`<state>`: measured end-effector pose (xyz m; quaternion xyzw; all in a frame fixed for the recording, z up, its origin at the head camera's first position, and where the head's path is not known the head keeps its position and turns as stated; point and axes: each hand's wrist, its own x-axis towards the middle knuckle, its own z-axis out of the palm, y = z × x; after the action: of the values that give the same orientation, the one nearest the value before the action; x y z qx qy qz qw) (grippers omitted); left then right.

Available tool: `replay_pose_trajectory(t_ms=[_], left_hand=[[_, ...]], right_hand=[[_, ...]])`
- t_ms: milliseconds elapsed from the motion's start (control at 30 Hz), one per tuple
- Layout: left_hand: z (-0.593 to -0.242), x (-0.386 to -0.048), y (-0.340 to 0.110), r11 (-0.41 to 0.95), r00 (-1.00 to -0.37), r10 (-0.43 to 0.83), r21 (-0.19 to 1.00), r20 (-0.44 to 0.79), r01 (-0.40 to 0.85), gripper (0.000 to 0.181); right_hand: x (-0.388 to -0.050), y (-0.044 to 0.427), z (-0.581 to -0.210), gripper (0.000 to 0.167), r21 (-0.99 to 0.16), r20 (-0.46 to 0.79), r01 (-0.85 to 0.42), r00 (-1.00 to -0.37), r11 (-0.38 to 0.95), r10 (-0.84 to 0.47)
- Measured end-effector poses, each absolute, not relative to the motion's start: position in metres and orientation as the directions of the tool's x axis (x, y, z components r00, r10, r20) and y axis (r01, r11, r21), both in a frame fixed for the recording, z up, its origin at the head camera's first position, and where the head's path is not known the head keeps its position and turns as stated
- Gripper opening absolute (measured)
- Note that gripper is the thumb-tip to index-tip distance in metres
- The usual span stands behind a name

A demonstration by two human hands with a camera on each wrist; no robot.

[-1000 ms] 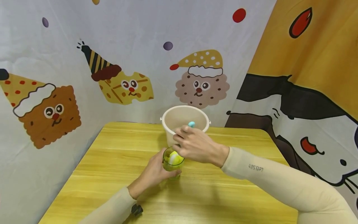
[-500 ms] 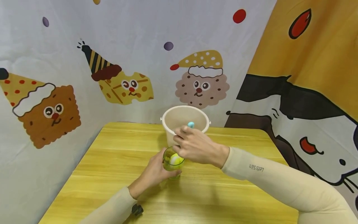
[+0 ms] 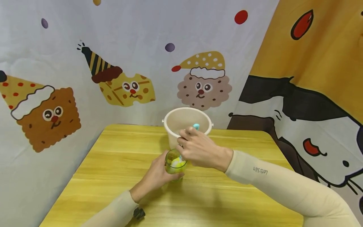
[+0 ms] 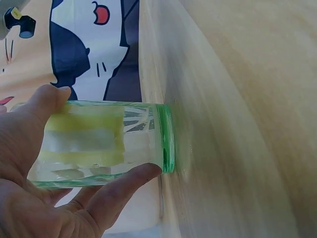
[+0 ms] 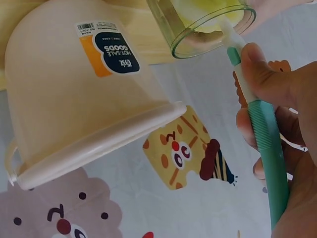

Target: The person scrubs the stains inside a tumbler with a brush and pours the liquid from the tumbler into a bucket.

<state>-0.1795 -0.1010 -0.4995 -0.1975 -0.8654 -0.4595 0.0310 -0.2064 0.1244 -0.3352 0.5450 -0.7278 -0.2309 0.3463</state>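
My left hand [image 3: 156, 173] wraps around a clear greenish drinking glass [image 4: 143, 144]. The glass stands upright on the wooden table. My right hand [image 3: 201, 148] grips the green-and-white handle of a cup brush [image 5: 270, 148], thumb along its shaft. From above, the handle's light blue end [image 3: 196, 126] pokes out over the fist. Down inside the glass sits the brush's yellow-and-white sponge head [image 4: 84, 141]. In the left wrist view it stops short of the glass's thick base. The right hand hovers just over the rim.
Right behind the glass, a cream plastic bucket [image 3: 172, 141] with side handle pegs stands near the table's [image 3: 127, 151] back edge. A printed cartoon cloth [image 3: 141, 31] hangs beyond the table. A small black device [image 3: 139, 213] is at the left wrist.
The sponge head has turned and shifted inside the glass, and its stem now shows at the rim. The handle's end has tipped slightly right. The left hand and the glass stay in place.
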Motion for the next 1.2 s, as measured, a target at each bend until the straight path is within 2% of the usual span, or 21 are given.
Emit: replay_pose_trajectory(t_ms=[200,567,767,1067,1200], left_hand=[[-0.500,-0.178,-0.103,0.500,-0.923,0.310,0.787,0.226,0.361,0.088],[-0.502,-0.176,-0.103,0.506,-0.923,0.303,0.780,0.238,0.368,0.089],[-0.502,-0.175,-0.103,0.507,-0.925,0.303,0.783,0.231,0.361,0.090],[-0.500,-0.176,-0.101,0.506,-0.927,0.295,0.784,0.233,0.359,0.091],[-0.499,-0.177,-0.099,0.507,-0.925,0.293,0.782,0.241,0.363,0.090]], right_hand=[[-0.205,0.125,-0.341,0.039,0.680,0.291,-0.652,-0.181,0.337,-0.939],[-0.200,0.126,-0.355,0.038,0.721,0.384,-0.584,-0.108,0.372,-0.917],[-0.199,0.127,-0.358,0.039,0.710,0.412,-0.577,-0.124,0.403,-0.903],[-0.202,0.130,-0.354,0.023,0.735,0.409,-0.538,-0.136,0.414,-0.902],[-0.201,0.131,-0.351,0.023,0.741,0.396,-0.532,-0.145,0.409,-0.907]])
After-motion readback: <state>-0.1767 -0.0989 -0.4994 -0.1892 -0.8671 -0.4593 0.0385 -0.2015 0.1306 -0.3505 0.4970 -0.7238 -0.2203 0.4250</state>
